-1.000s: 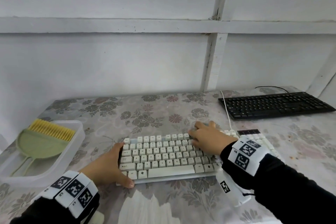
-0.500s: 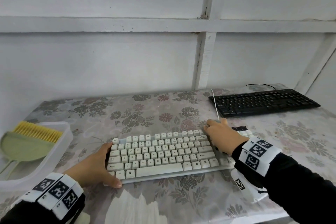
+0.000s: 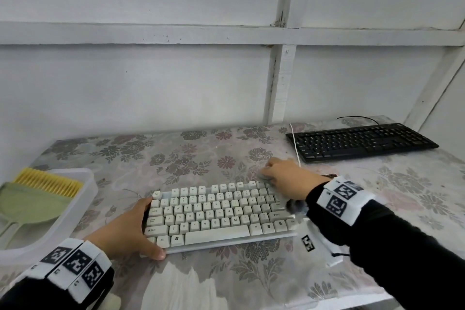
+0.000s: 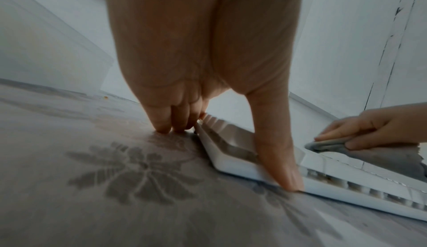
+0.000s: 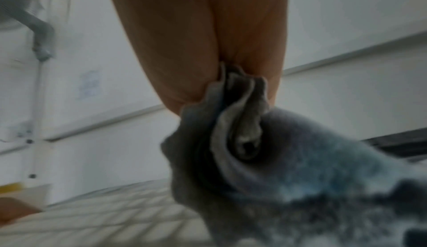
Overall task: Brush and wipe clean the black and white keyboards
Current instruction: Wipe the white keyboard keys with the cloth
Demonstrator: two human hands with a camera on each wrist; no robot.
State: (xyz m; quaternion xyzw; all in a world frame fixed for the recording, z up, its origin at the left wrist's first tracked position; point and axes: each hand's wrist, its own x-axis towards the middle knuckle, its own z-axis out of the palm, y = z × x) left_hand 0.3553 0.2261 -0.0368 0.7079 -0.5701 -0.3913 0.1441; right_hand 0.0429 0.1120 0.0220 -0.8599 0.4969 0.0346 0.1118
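Here right hand (image 3: 286,178) presses cloth (image 4: 323,146) onto keyboard (image 3: 216,214).

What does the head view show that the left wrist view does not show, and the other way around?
Only the head view shows the black keyboard, the brush in its clear tray, and the key tops. Only the left wrist view shows the left hand's thumb against the white keyboard's front edge, fingertips on the table. Both show the right hand pressing a grey cloth on it.
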